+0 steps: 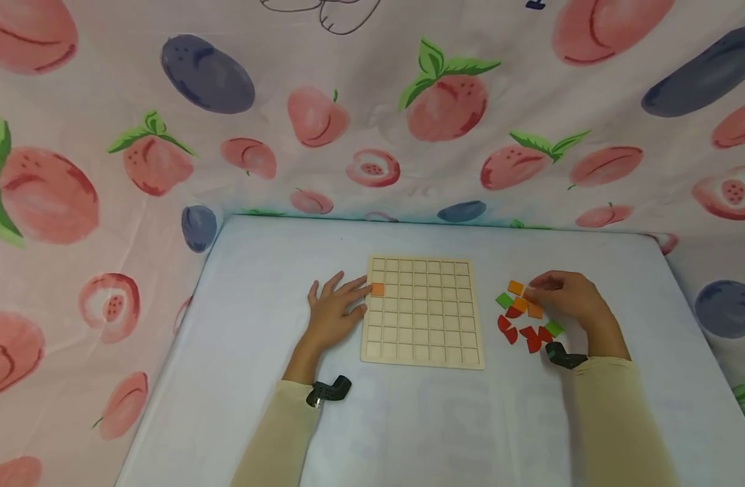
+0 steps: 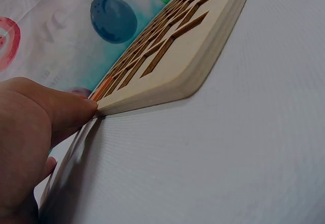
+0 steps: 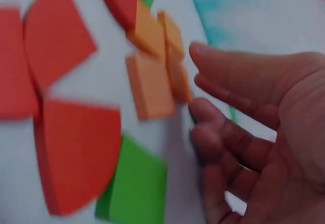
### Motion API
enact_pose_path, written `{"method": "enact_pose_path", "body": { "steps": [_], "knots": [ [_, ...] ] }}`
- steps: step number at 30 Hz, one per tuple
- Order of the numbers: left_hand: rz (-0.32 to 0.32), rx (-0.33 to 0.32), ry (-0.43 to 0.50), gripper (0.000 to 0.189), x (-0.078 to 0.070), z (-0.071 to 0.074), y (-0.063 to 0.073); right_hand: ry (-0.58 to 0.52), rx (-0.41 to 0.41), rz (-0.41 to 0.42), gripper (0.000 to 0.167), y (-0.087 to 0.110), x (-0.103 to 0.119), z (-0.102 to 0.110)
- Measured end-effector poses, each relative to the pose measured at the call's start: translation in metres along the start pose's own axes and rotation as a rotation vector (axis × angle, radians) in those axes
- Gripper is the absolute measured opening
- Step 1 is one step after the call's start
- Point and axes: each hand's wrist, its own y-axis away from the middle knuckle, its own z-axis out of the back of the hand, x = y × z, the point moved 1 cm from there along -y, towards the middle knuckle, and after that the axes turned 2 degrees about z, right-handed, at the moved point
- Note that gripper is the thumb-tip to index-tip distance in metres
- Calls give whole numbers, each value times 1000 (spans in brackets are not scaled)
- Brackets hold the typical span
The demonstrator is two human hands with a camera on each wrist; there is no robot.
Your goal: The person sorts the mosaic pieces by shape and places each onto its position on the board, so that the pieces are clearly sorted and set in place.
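A wooden grid board (image 1: 422, 364) lies flat, with one orange square tile (image 1: 377, 290) in its left column. My left hand (image 1: 335, 314) rests beside it, fingers spread, a fingertip touching the left edge near that tile. In the left wrist view the thumb (image 2: 76, 109) meets the board's edge (image 2: 152, 94). To the right, my right hand (image 1: 570, 297) hovers at a cluster of orange square tiles (image 3: 152, 89), fingers loosely bent. In the right wrist view its fingertips (image 3: 200, 54) are apart, right at the tiles; no tile shows clearly gripped between them.
Red quarter-round pieces (image 1: 533, 340) and green tiles (image 1: 553, 329) lie loose near the right hand. A white cloth (image 1: 457, 433) covers the table. Fruit-printed fabric (image 1: 372, 115) hangs behind it and at the sides.
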Motion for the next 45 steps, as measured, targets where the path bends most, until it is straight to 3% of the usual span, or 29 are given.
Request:
{"method": "enact_pose_path", "body": {
  "steps": [5, 13, 22, 33, 40, 45],
  "knots": [
    [-5, -2, 6, 43, -2, 0, 0, -43, 62, -31, 64, -1, -13, 5],
    [-10, 1, 6, 43, -4, 0, 0, -116, 92, -24, 64, 5, -24, 10],
    [-3, 4, 11, 43, -4, 1, 0, -25, 59, -45, 54, 0, -17, 3],
    [6, 10, 5, 43, -4, 0, 1, -23, 71, -63, 37, 1, -16, 0],
    [2, 0, 7, 43, -3, 0, 1, -60, 60, -36, 42, 1, -19, 0],
    [2, -7, -2, 43, -1, 0, 1, -87, 25, -55, 56, 4, -20, -1]
  ]
}}
